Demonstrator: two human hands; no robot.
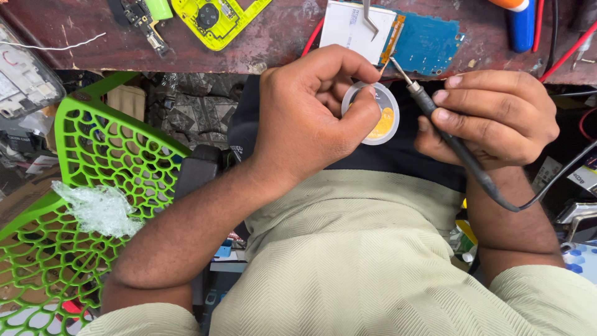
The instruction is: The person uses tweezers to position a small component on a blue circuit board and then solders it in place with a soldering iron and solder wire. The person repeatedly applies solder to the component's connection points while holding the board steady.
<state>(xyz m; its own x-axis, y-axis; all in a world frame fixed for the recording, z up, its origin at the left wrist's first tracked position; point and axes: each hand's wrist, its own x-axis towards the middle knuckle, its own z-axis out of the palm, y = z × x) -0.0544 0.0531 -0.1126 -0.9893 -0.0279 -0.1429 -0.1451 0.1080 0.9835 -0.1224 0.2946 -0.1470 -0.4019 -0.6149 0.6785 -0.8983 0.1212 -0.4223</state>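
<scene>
Left hand (311,118) is curled around a small round spool (376,115), white rim with an orange-yellow core, likely desoldering braid; thumb and fingers are clamped on its edge, spool held just below the bench edge, over the lap; a thin strip is seen running from the spool up toward the blue circuit board (426,43). Right hand (491,118) is wrapped around the black handle of a soldering iron (444,134), fingers together and closed on the grip; the metal tip is pointed up-left, ending just beside the spool's upper rim and the lower corner of the board; contact between tip and strip cannot be told. The iron's black cable is seen trailing down-right past the wrist. On the dark red bench (273,37): the blue board with a white panel (354,25) lying on its left part, metal tweezers (370,17) resting on the panel, a yellow-green phone shell (214,18) further left, red wires at right. A green mesh chair (74,205) is seen at left, a crumpled clear wrap (99,208) lying on it.
</scene>
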